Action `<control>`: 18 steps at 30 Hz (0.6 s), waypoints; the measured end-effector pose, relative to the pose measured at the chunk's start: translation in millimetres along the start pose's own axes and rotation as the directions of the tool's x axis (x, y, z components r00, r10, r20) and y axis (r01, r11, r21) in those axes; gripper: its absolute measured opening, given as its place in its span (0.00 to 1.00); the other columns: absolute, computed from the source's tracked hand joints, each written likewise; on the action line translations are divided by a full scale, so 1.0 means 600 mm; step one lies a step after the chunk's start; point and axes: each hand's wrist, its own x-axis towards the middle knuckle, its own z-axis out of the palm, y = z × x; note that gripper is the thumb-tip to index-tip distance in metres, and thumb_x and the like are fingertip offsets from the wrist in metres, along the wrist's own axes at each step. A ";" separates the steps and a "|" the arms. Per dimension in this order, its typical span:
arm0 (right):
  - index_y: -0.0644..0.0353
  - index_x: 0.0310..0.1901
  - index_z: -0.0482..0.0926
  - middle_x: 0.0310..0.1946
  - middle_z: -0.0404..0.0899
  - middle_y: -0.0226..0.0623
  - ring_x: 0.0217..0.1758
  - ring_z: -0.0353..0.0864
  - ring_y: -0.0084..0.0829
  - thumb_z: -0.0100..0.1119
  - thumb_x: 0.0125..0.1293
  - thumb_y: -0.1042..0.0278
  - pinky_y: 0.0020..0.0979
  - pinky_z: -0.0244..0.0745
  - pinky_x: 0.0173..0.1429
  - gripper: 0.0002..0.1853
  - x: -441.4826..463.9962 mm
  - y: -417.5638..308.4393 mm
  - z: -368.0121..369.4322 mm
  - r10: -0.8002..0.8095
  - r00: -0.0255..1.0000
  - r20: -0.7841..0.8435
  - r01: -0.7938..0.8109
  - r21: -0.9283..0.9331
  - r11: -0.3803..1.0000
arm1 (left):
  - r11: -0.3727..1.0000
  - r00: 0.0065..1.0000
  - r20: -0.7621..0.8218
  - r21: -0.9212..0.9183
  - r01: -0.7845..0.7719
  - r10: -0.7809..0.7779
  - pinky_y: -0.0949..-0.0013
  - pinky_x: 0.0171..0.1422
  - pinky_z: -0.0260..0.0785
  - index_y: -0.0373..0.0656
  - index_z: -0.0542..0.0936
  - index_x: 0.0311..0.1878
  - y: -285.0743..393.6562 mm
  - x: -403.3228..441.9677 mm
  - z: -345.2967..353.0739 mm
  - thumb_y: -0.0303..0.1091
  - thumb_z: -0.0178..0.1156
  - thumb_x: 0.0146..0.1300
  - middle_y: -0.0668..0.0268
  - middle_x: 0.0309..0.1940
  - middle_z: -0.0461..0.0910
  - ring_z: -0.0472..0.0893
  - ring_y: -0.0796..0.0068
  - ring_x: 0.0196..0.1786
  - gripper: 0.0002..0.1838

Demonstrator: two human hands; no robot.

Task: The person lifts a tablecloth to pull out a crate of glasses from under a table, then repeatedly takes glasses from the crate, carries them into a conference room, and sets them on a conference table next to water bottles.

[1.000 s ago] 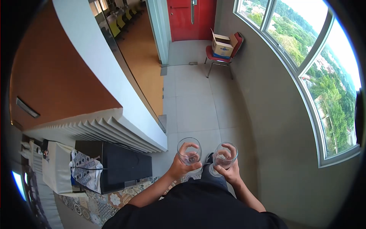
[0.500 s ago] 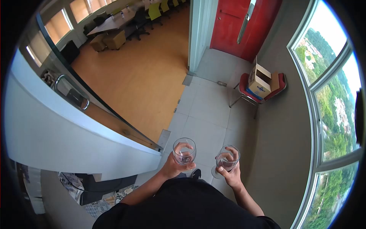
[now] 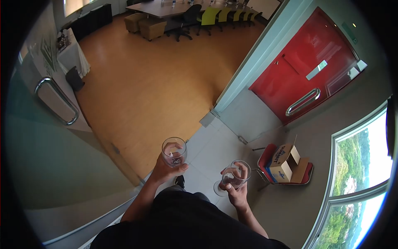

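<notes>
A clear stemmed glass (image 3: 174, 152) is held nearly upright in my left hand (image 3: 165, 169), whose fingers wrap round the bowl. Its stem and foot are hidden by the hand. My right hand (image 3: 239, 195) grips a second stemmed glass (image 3: 234, 179) by the bowl. That one tilts, so its round foot (image 3: 219, 188) shows at the lower left. No liquid can be made out in either glass. Both hands are in front of my body, apart from each other, above the doorway floor.
A glass door with a metal handle (image 3: 57, 101) stands at the left. To the right, a red chair (image 3: 265, 157) bears an open cardboard box (image 3: 282, 164). Beyond are a red door (image 3: 306, 62), an orange-brown floor (image 3: 145, 91), and a long table (image 3: 166, 8) with chairs.
My view has turned left and moved forward into the doorway. The box on the chair now appears nearer. Both hands keep hold of their glasses and sit further left in view.
</notes>
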 end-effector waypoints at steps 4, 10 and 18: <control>0.55 0.75 0.55 0.55 0.77 0.44 0.44 0.80 0.27 0.77 0.60 0.63 0.32 0.77 0.51 0.47 0.185 -0.024 -0.039 0.012 1.000 0.001 -0.012 0.002 1.000 | 0.997 0.997 -0.079 0.082 0.012 -0.005 0.72 0.42 0.70 0.49 0.68 0.65 0.039 0.149 -0.038 0.29 0.78 0.60 0.71 0.36 0.79 0.78 0.81 0.38 0.35; 0.56 0.76 0.55 0.55 0.77 0.44 0.42 0.79 0.26 0.78 0.61 0.66 0.31 0.77 0.50 0.48 0.537 0.020 -0.085 0.054 0.995 0.081 -0.061 0.097 0.993 | 0.999 0.995 -0.101 0.044 -0.018 0.023 0.74 0.41 0.70 0.49 0.68 0.65 0.064 0.459 -0.080 0.25 0.78 0.59 0.72 0.37 0.78 0.77 0.82 0.38 0.35; 0.57 0.76 0.55 0.58 0.74 0.41 0.49 0.80 0.27 0.79 0.61 0.64 0.31 0.76 0.56 0.49 0.975 0.027 -0.128 0.111 0.969 0.222 -0.134 0.091 0.987 | 0.993 0.975 -0.221 0.119 -0.003 0.030 0.74 0.44 0.68 0.49 0.67 0.66 0.123 0.816 -0.107 0.25 0.76 0.62 0.74 0.35 0.77 0.76 0.85 0.40 0.33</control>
